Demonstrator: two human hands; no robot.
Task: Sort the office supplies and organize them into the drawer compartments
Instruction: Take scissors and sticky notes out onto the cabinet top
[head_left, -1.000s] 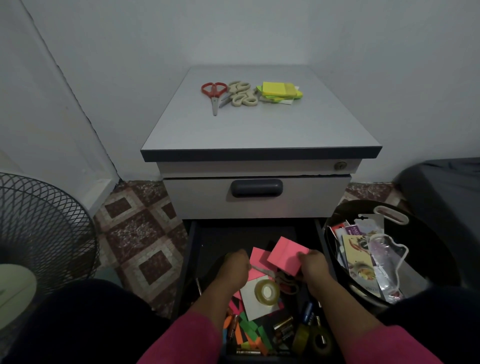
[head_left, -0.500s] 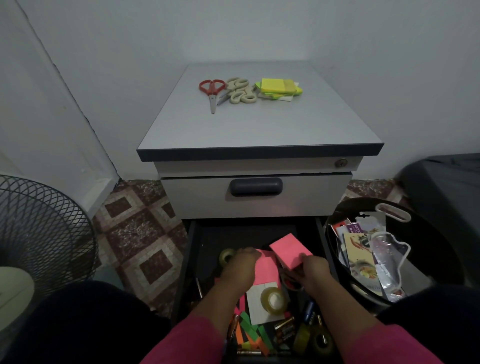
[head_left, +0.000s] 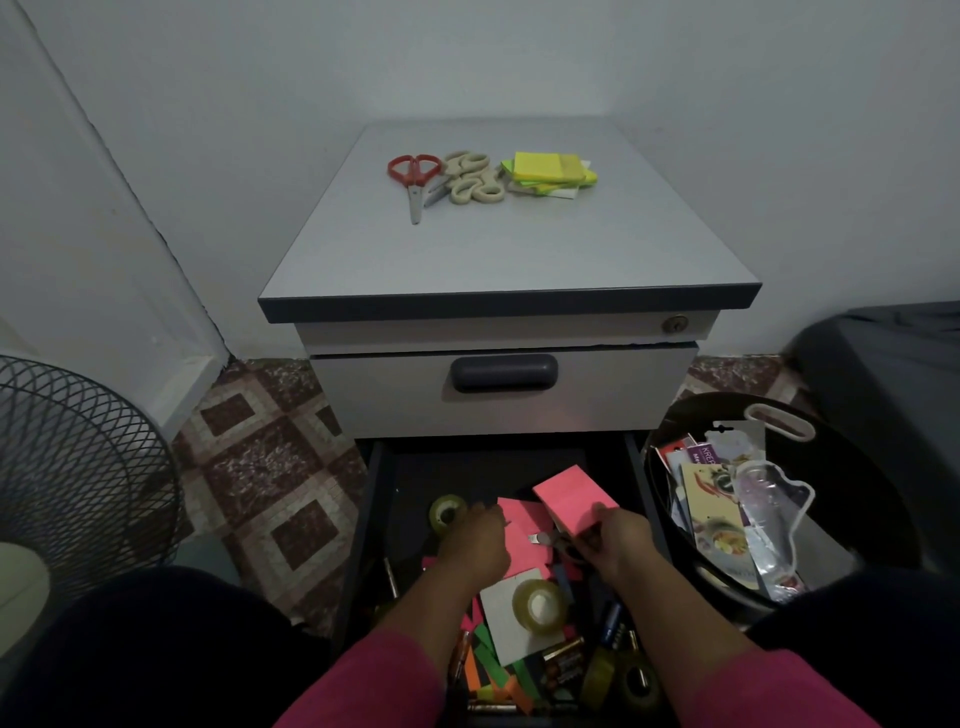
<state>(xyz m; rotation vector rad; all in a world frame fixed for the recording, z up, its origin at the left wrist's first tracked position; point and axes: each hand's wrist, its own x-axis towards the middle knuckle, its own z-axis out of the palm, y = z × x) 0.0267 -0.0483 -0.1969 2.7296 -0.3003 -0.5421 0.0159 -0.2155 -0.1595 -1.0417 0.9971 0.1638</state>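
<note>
Down low, the grey cabinet (head_left: 498, 249) carries red scissors (head_left: 413, 176), beige scissors (head_left: 472, 179) and yellow sticky notes (head_left: 550, 169) on top. Its open bottom drawer (head_left: 376, 499) holds a jumble of supplies. Inside it, the right hand (head_left: 621, 545) grips a pink sticky pad (head_left: 571, 496), lifted and tilted; the left hand (head_left: 475, 540) rests with curled fingers on loose pink paper (head_left: 522, 525), beside a tape roll (head_left: 447, 512).

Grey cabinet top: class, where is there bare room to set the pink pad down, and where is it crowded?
The grey cabinet top is bare across its front, from the red-handled scissors to the dark edge. Crowded: its back strip, with the yellow sticky-note stack, and the open drawer.
</note>
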